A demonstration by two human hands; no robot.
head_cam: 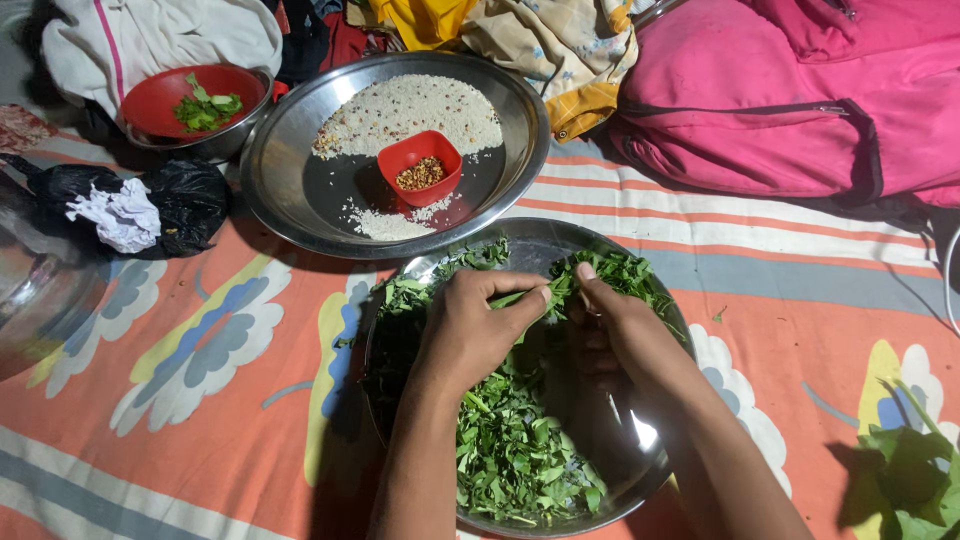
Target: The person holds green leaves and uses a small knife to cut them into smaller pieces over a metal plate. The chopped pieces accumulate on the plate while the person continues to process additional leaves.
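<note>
centrally, the left hand [470,330] and right hand [615,325] meet over a steel bowl [640,465]; the left thumb and forefinger are pressed together on a green leafy stem [545,293], and the right fingertips pinch the same stem from the other side. the stem is held just above the heap of torn green leaves [515,445] that fills the bowl's near half; more leaves lie along the far rim. beyond the bowl, almost touching it, a wide steel platter [290,180] carries a spread of pale grains [410,110] and a small red cup [420,165] of reddish-brown bits. farther left, a red bowl [160,100] with a few leaves sits inside a steel bowl. a crumpled black plastic bag [185,205] with white paper [120,215] lies left of the platter. a pink zipped bag [780,100] lies at upper right, and loose leaves [915,480] at lower right, all on a striped, flower-printed cloth [200,380].
</note>
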